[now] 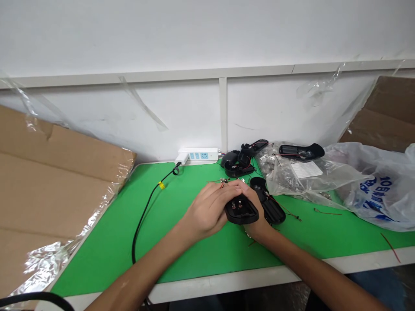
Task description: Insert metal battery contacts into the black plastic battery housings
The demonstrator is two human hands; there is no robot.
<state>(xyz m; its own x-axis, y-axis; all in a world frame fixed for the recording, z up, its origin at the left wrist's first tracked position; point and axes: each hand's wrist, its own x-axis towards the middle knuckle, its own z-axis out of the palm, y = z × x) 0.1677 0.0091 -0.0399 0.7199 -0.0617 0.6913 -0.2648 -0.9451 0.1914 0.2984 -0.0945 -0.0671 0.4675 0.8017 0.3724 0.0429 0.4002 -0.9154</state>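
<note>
Between my two hands is a black plastic housing, held above the green mat, its open end facing me with small metal contacts inside. My left hand wraps its left side and top, fingers closed over it. On the other side my right hand grips it, mostly hidden behind the housing. Just right of my hands lies another black housing with a red wire. Several more black housings are piled beyond my hands. Small metal parts with wires lie on the mat behind my fingers.
A white power strip sits against the wall, with a black cable running toward the front edge. Cardboard stands at left. To the right are a clear bag of small parts, a black housing on it, and a white plastic bag.
</note>
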